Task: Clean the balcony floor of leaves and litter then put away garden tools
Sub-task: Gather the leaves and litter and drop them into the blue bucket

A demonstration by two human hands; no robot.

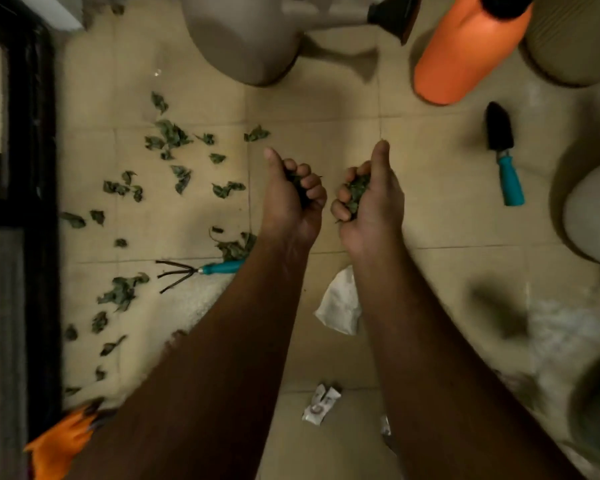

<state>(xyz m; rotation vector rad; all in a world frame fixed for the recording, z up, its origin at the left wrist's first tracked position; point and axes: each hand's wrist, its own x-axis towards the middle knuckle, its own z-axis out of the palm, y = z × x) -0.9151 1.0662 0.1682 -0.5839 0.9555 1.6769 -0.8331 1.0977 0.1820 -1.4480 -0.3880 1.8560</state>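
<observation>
Floor tiles [326,109], pale beige, fill the view, with a black railing [32,168] along the left edge. Big pots ring the top and right: a grey pot [236,39] at the top, a ribbed tan pot [575,39] in the upper right corner, and a white pot [593,216] at the right edge. An orange bottle [465,53] with a black cap stands between the grey and tan pots. Both bare forearms reach forward side by side. The left hand [288,199] has its fingers [312,188] curled round a clump of green leaves, thumb sticking up; the right hand [371,199] grips a second clump of leaves [355,194] the same way. Loose leaves [170,136] lie scattered over the floor to the left, well apart from the hands. A hand rake [194,271] with a teal handle lies among them, partly hidden under the left forearm. A trowel [503,154] with a teal handle lies to the right near the white pot. A white paper scrap [340,303] lies between the forearms, and a smaller wrapper [321,403] lies nearer the camera.
</observation>
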